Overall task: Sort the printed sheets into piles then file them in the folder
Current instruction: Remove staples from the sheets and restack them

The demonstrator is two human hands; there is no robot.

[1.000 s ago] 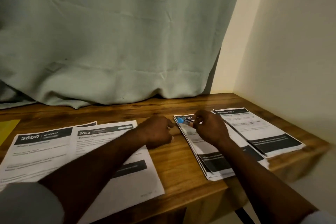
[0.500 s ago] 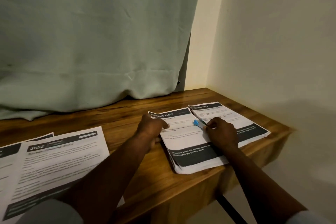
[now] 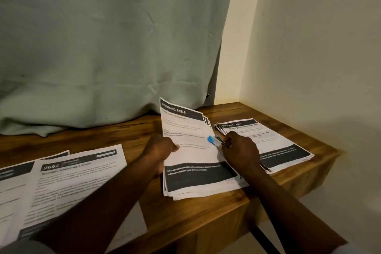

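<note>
A stack of "DRESSING TABLE" sheets is tilted up off the wooden table, far edge raised. My left hand grips the stack's left edge, thumb on top. My right hand pinches a small blue clip at the stack's right edge. A second "DRESSING TABLE" pile lies flat to the right, partly under my right hand. At the left lies a "2652" sheet over another pile. No folder is in view.
The wooden table ends in a corner at the right, with a cream wall beyond it. A pale green curtain hangs behind and rests on the table's back edge. A dark table leg shows below.
The middle stack has been lifted at its far edge by my left hand. My right hand with the blue clip stays at the stack's right edge. The camera has swung right.
</note>
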